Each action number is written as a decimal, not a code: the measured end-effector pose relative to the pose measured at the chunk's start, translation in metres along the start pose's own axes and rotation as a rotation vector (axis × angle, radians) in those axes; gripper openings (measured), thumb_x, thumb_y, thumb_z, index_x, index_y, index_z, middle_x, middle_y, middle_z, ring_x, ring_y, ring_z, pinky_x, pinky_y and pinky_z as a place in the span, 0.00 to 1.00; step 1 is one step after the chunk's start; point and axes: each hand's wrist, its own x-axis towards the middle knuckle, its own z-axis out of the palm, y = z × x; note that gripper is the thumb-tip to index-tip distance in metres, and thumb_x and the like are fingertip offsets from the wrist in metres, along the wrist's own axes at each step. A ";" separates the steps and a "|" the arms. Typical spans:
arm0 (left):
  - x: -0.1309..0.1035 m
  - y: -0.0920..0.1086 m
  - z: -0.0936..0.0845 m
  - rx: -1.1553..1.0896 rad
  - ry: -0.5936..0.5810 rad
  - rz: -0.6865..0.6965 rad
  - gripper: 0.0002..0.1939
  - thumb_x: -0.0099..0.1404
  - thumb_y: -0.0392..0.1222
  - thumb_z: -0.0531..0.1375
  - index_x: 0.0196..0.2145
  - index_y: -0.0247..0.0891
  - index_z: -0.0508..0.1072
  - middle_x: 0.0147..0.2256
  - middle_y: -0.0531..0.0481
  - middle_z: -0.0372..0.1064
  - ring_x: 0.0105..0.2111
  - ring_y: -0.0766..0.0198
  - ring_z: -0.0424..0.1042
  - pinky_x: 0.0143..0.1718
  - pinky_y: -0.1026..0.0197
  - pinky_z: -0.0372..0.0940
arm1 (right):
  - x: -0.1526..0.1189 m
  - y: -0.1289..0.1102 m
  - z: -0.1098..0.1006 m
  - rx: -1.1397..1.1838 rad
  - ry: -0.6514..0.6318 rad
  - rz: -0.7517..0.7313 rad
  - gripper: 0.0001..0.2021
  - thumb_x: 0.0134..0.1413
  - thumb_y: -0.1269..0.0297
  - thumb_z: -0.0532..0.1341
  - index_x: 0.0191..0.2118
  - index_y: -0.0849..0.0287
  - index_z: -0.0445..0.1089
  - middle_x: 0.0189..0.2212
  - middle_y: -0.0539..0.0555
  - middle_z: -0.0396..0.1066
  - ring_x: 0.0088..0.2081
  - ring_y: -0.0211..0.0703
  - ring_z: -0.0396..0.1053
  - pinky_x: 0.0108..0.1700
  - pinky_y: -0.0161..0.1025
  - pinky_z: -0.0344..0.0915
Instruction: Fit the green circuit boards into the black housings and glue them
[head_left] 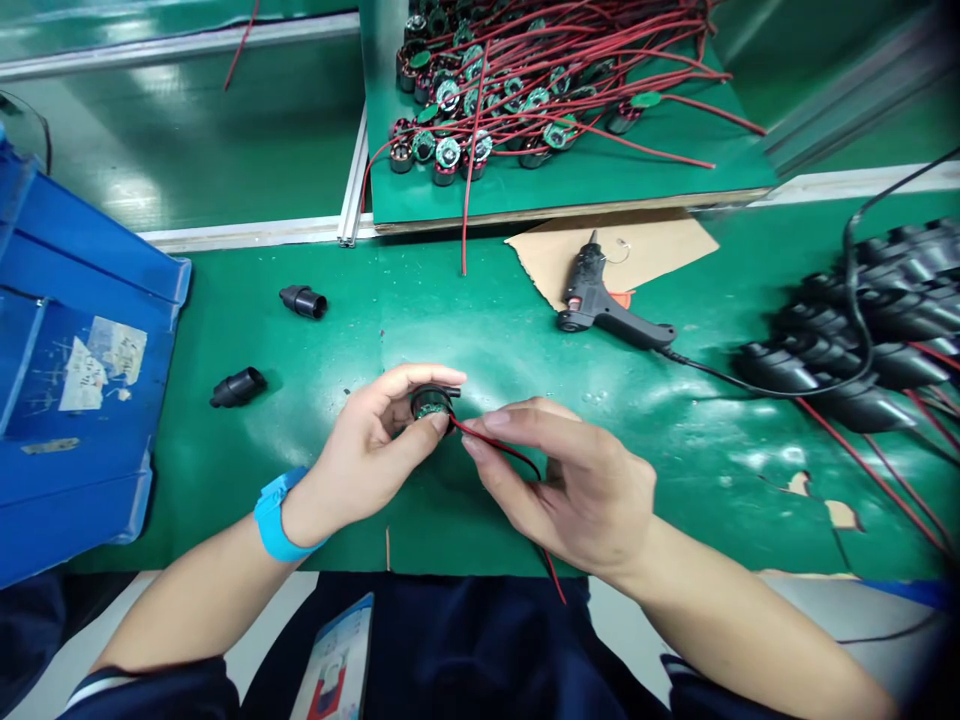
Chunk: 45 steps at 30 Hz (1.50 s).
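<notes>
Near the front middle of the bench, my left hand [379,435] is closed round a small round part with a green circuit board [431,408] and a black rim. The thumb presses on its near side. My right hand [570,470] pinches a red wire [495,441] close to where it meets that part. The wire runs under my right palm, and its loose end hangs toward the bench's front edge. Two black plastic housings, one upper [304,301] and one lower [239,387], lie on the green mat left of my hands.
A hot glue gun [600,300] rests on cardboard [660,245], its cord running right. Many round circuit-board parts with red wires [517,100] cover the raised shelf [570,205]. Black housings [847,330] are heaped at right. A blue bin [82,370] stands at left.
</notes>
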 end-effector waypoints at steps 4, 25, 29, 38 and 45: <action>0.002 0.003 -0.002 -0.137 -0.048 -0.123 0.18 0.68 0.35 0.62 0.55 0.40 0.72 0.51 0.45 0.76 0.52 0.59 0.75 0.49 0.61 0.73 | -0.001 -0.002 0.001 0.022 0.004 -0.008 0.27 0.53 0.83 0.66 0.56 0.53 0.67 0.35 0.51 0.80 0.31 0.42 0.79 0.33 0.38 0.78; 0.033 -0.023 -0.036 1.020 0.258 0.338 0.27 0.68 0.53 0.65 0.60 0.40 0.69 0.64 0.37 0.65 0.63 0.47 0.67 0.63 0.44 0.64 | 0.012 0.010 -0.029 0.275 0.083 0.330 0.12 0.59 0.76 0.66 0.41 0.50 0.79 0.34 0.49 0.77 0.37 0.39 0.73 0.39 0.38 0.71; 0.026 -0.013 -0.043 1.039 0.388 0.426 0.26 0.68 0.54 0.64 0.59 0.39 0.70 0.64 0.36 0.65 0.65 0.46 0.64 0.66 0.42 0.59 | 0.007 0.016 -0.029 0.292 0.122 0.270 0.08 0.63 0.72 0.61 0.40 0.52 0.76 0.31 0.50 0.74 0.34 0.42 0.70 0.37 0.42 0.68; -0.003 -0.002 -0.011 0.707 0.052 0.689 0.16 0.70 0.47 0.64 0.54 0.45 0.74 0.48 0.45 0.79 0.46 0.56 0.78 0.50 0.55 0.70 | 0.008 0.013 -0.017 0.224 -0.159 0.251 0.15 0.69 0.66 0.50 0.27 0.55 0.59 0.21 0.46 0.57 0.23 0.35 0.57 0.27 0.36 0.58; 0.014 0.003 -0.054 1.093 0.467 0.583 0.16 0.71 0.36 0.59 0.55 0.45 0.74 0.53 0.44 0.76 0.56 0.49 0.73 0.60 0.44 0.63 | 0.010 0.015 -0.015 0.180 -0.261 0.181 0.19 0.69 0.68 0.55 0.24 0.57 0.62 0.18 0.45 0.60 0.22 0.34 0.58 0.27 0.34 0.59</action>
